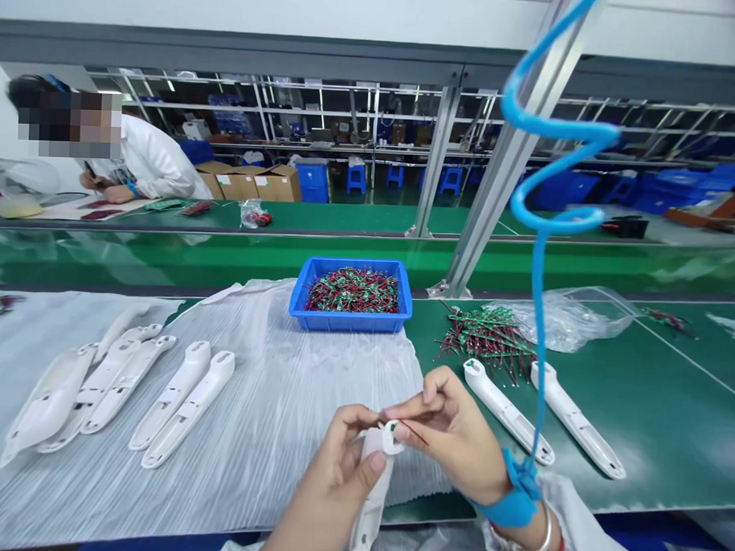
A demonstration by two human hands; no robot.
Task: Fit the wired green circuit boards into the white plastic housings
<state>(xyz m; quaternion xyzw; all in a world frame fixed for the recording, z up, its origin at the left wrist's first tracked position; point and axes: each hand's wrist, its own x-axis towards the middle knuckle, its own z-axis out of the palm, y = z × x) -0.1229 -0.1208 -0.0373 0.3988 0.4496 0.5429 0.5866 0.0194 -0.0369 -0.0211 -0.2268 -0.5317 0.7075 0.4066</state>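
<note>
- The left fingers (pixel 373 466) are closed around a long, hollow, white plastic shell (pixel 372 509); the right fingers (pixel 411 434) pinch a thin dark-red wire with a green end (pixel 419 436) at its rounded head.
- The shell is held tilted above the near edge of the bench (pixel 658 414); its smooth surface could slip if the left grip loosens.
- The wire looks thin enough to kink or pull from its green end if pressed in crookedly; fingertips partly hide the fit.
- The blue coiled cord (pixel 540 314), joined to the blue wrist strap (pixel 513 506), could snag the wires or drag at the right hand (pixel 458 443).
- Right of the hands, two matching shells lie near a tangled red-and-green wire heap (pixel 489 336), where strands could catch.
- Left, more glossy, slotted shells rest on a wrinkled, translucent white sheet (pixel 266 417), which might slide or bunch.
- Beyond, a rectangular blue plastic bin (pixel 350 322) holds bristly wires.
</note>
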